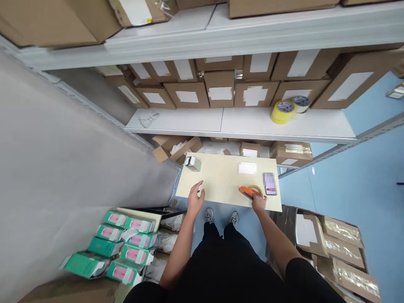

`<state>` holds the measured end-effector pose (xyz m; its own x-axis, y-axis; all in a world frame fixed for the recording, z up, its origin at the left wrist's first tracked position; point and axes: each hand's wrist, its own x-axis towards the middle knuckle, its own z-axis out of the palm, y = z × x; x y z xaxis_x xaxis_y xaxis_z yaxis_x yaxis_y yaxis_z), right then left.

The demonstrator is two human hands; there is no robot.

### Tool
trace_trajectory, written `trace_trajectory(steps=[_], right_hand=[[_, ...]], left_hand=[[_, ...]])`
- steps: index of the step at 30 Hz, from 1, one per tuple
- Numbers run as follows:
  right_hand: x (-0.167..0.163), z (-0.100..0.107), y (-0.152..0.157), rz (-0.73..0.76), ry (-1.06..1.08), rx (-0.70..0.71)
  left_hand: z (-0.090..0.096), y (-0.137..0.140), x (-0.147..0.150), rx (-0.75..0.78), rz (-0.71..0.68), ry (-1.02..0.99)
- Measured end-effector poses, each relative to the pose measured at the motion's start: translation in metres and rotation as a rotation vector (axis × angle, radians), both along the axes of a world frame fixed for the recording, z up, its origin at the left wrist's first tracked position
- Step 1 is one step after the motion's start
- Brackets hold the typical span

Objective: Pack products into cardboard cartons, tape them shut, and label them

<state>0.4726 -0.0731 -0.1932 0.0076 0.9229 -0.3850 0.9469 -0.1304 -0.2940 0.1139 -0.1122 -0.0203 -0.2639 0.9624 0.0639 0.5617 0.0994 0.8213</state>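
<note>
My right hand (259,203) is closed around the end of an orange tape dispenser (246,192) at the front right of the small cream table (217,181). A yellow tape roll (256,188) shows at the dispenser's far side. With thumb and fingers apart, my left hand (196,198) hovers at the table's front left edge and holds nothing. Beyond it a small box (193,163) stands at the back left corner. White labels or cards (247,168) lie toward the back right, and a phone (270,184) rests by the right edge.
Shelves (189,120) ahead carry several brown cartons (220,88) and yellow tape rolls (283,112). Green boxes with pink panels (135,254) are stacked at lower left, beside a grey wall (78,168). To my right a large carton (362,248) holds taped parcels.
</note>
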Motion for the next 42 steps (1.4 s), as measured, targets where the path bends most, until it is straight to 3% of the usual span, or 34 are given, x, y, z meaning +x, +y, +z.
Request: trace_trajectory(steps=[3,5,8,10,16,21,25,33,37,42], right_hand=[[-0.006,0.0,0.002,-0.113,0.014,-0.033],[-0.016,0.008,0.004,-0.185,0.083,0.047],[-0.04,0.032,0.004,-0.226,0.308,0.199],[-0.065,0.055,0.003,-0.223,0.507,0.212],[-0.163,0.129,-0.013,-0.055,0.915,0.253],[-0.255,0.171,-0.057,0.135,1.026,0.199],[-0.33,0.179,-0.112,0.275,1.088,0.09],[-0.46,0.172,-0.231,0.539,1.121,-0.14],[-0.518,0.175,-0.28,0.746,1.11,-0.289],[-0.58,0.173,-0.35,1.016,1.077,-0.452]], left_hand=[[-0.004,-0.023,-0.014,-0.023,0.064,-0.038],[-0.007,-0.037,-0.023,-0.031,0.107,-0.078],[-0.011,-0.054,-0.034,-0.036,0.174,-0.171],[-0.012,-0.063,-0.041,-0.037,0.228,-0.263],[0.001,-0.108,-0.072,-0.006,0.319,-0.445],[0.022,-0.187,-0.122,0.051,0.409,-0.482],[0.029,-0.273,-0.163,0.105,0.531,-0.481],[0.019,-0.456,-0.232,0.19,0.919,-0.47],[0.022,-0.523,-0.237,0.265,1.185,-0.428],[0.015,-0.574,-0.211,0.248,1.404,-0.455]])
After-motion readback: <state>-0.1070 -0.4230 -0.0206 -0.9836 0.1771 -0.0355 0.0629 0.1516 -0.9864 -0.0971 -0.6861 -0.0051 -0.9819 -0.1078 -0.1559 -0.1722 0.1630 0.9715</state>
